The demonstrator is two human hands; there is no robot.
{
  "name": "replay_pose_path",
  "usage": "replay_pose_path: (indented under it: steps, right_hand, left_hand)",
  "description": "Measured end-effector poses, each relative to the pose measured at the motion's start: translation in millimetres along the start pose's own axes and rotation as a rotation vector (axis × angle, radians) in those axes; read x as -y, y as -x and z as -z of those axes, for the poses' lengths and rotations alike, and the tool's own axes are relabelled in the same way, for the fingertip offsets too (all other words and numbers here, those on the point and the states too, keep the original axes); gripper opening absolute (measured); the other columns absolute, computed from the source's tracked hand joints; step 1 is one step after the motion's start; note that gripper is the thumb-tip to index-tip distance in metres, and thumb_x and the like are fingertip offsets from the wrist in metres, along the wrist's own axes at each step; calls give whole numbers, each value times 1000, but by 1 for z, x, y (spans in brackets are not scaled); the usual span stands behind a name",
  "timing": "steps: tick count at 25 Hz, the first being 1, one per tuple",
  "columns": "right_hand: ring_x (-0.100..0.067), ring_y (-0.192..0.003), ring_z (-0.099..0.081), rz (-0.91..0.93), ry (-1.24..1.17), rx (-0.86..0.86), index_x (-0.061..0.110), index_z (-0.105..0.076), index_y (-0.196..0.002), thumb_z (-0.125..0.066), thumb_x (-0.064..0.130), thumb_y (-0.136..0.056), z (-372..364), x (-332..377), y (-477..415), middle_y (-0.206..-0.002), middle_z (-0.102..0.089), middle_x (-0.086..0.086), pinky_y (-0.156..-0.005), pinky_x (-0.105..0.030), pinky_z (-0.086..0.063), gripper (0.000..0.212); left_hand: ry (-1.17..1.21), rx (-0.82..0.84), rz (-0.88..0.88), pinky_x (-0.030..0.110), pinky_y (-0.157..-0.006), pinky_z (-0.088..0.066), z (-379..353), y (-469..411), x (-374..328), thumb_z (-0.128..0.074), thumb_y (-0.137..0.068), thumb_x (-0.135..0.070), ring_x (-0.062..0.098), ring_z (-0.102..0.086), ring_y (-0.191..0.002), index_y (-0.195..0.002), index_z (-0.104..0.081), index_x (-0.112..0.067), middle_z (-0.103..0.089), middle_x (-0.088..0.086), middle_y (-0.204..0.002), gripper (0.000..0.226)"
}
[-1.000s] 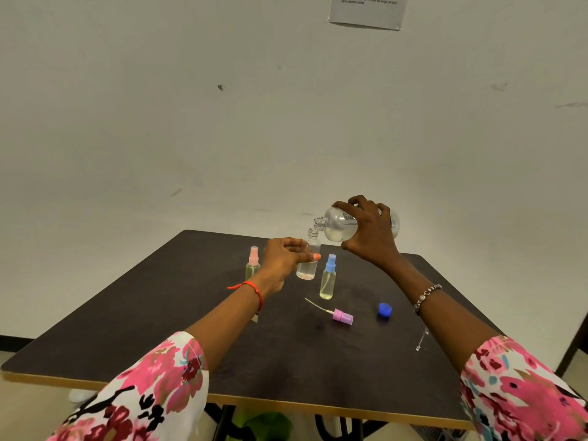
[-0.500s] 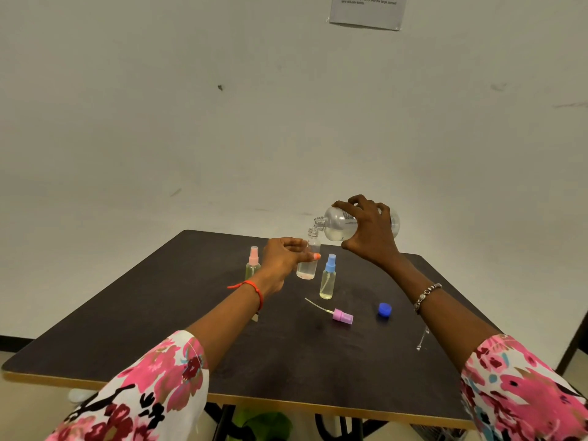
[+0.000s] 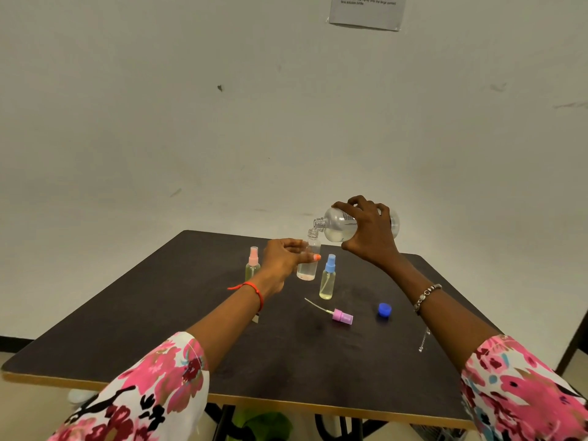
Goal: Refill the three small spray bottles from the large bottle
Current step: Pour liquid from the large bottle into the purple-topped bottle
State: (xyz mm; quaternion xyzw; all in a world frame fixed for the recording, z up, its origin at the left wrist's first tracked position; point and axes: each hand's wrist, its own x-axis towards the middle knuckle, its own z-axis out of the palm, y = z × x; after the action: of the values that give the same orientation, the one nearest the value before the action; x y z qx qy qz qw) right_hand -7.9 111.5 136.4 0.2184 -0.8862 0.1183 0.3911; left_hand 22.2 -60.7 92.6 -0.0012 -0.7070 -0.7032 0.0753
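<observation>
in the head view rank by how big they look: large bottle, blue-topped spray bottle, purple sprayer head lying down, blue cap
1. large bottle, partly covered by the right hand
2. blue-topped spray bottle
3. purple sprayer head, counting its thin tube
4. blue cap

Without the tube, the sprayer head and cap look about alike.

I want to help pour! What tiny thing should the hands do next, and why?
Probably keep the large bottle tipped in the right hand a bit longer. Its mouth sits at the open small bottle that the left hand steadies, and that one looks only part full near the bottom.
</observation>
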Motion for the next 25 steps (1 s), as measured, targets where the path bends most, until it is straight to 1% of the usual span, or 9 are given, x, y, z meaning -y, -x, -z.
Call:
replay_pose_path:
  steps: [15,19,25]
  right_hand:
    - [-31,-101,-55,6,11,5,21,-58,-117,-72,15,-56,-1,1,1,-114,-56,-10,-96,-45,-28,63]
    - [-30,-101,-55,1,12,8,21,-58,-118,-74,12,-55,0,2,1,-114,-56,-10,-96,-44,-28,65]
    - [-32,-101,-56,9,6,2,20,-58,-117,-75,12,-56,0,3,1,-114,-56,-12,-96,-46,-28,64]
  left_hand:
    - [18,-1,8,44,-97,-49,1,3,0,-77,-68,-6,28,-57,-113,-112,-60,-5,-63,12,-118,46]
    - [26,5,11,43,-97,-49,2,3,1,-77,-68,-6,27,-59,-112,-110,-61,-6,-64,12,-117,46]
    - [26,8,7,44,-97,-49,2,5,0,-77,-68,-5,27,-59,-111,-110,-61,-6,-65,12,-116,45]
